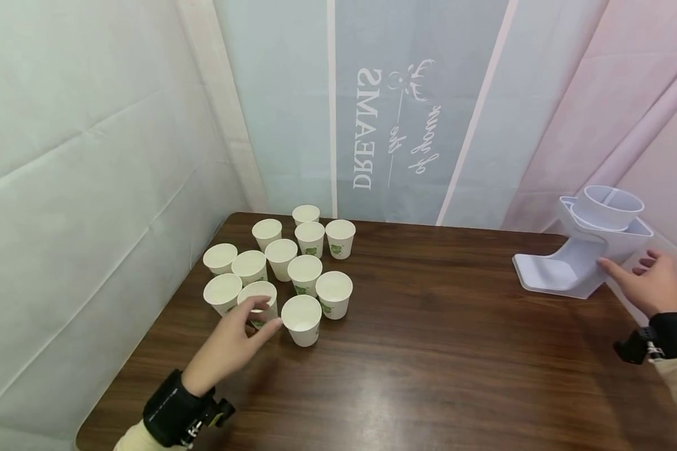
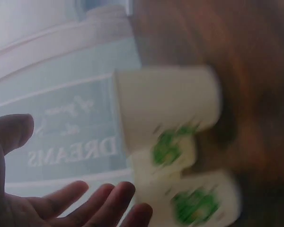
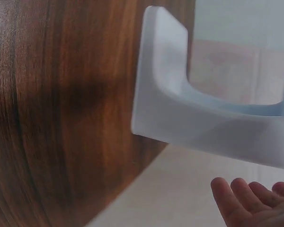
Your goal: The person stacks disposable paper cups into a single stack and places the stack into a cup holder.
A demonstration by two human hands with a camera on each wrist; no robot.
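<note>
My left hand (image 1: 228, 344) is beside the nearest white paper cup (image 1: 303, 324), its thumb close to the rim and its loosely bent fingers partly covering another cup (image 1: 257, 294) behind. Nothing is held between them. In the left wrist view, a plain cup side (image 2: 168, 104) and green leaf prints appear blurred beyond the spread fingers. At the right, a pale plastic stand (image 1: 583, 257) carries a round cup-like ring on top. My right hand (image 1: 651, 285) is next to its right side with relaxed fingers; whether the thumb touches it I cannot tell. The right wrist view shows fingers (image 3: 248, 203) apart from the stand.
Several more upright paper cups (image 1: 282, 257) cluster on the left of the brown wooden table (image 1: 429, 332). Fabric walls (image 1: 293, 125) close in the back and sides, with mirrored lettering on the rear one. The stand is close to the table's right edge.
</note>
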